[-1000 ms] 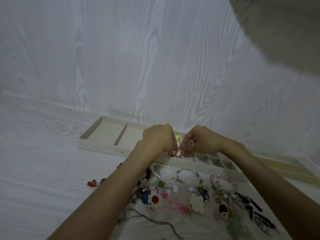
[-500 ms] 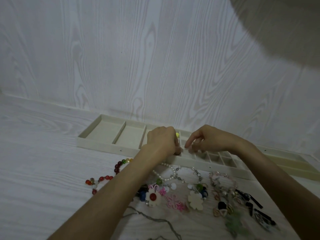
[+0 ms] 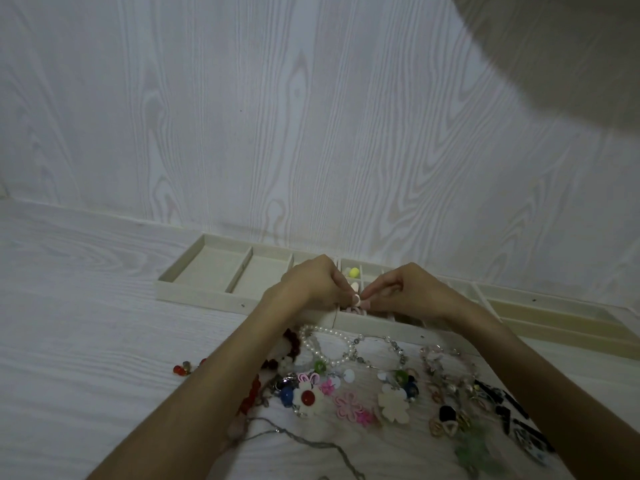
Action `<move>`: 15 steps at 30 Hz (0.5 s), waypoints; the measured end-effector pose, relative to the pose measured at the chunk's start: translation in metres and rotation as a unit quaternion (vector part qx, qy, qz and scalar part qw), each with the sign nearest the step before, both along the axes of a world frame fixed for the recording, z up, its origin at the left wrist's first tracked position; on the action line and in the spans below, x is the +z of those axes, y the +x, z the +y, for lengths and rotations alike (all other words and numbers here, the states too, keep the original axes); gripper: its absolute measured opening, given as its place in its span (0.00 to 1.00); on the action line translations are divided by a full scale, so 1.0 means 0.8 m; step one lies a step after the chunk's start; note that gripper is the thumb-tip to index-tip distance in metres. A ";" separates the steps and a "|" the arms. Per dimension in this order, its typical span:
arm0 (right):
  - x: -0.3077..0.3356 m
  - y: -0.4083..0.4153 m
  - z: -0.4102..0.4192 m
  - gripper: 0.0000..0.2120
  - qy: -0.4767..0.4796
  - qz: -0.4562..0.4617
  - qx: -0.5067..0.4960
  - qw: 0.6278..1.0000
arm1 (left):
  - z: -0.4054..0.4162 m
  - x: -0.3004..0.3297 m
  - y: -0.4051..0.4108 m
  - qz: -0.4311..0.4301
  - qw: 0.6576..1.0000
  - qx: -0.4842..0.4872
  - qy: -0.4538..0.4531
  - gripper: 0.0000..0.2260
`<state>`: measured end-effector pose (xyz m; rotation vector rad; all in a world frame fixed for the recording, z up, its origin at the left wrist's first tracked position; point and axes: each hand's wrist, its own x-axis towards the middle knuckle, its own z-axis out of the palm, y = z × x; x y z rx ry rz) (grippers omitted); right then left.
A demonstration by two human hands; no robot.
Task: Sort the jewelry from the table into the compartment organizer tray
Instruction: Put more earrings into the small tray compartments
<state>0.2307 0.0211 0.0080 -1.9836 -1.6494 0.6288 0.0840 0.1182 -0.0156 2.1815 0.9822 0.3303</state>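
My left hand (image 3: 313,284) and right hand (image 3: 403,289) both pinch 1 small pink piece (image 3: 357,301) — held over the organizer tray (image 3: 194,268), mid-front edge. Remaining jewelry (image 3: 349,386) lies on the table (image 3: 86,341) before the tray's front edge.

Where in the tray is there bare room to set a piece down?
The two wide compartments at the tray's left end look bare. Crowded: the small cells between both hands, and the table patch around the pearl bracelet.
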 end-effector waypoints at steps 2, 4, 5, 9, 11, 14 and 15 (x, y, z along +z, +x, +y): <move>-0.008 -0.001 0.000 0.09 0.021 0.022 -0.008 0.999 | 0.002 -0.001 -0.003 -0.018 0.999 -0.009 -0.028 0.07; -0.015 -0.002 0.000 0.09 0.042 0.030 -0.017 0.999 | 0.001 0.001 -0.005 -0.024 0.998 -0.023 -0.047 0.09; -0.018 -0.002 0.001 0.09 0.052 0.024 -0.017 0.998 | 0.001 0.001 -0.006 -0.023 0.998 -0.026 -0.052 0.09; -0.021 -0.004 0.004 0.08 0.083 -0.038 -0.013 0.996 | 0.002 0.000 -0.007 -0.022 0.998 -0.016 -0.054 0.08; -0.018 -0.006 0.006 0.08 0.091 -0.090 0.009 0.992 | 0.001 0.001 -0.005 -0.016 0.999 0.002 -0.033 0.05; -0.005 -0.013 0.008 0.07 0.077 -0.197 0.049 0.976 | -0.004 0.014 -0.005 0.001 0.997 0.050 0.056 0.03; -0.001 -0.016 0.009 0.07 0.066 -0.236 0.060 0.968 | -0.004 0.020 -0.007 0.010 0.994 0.065 0.087 0.04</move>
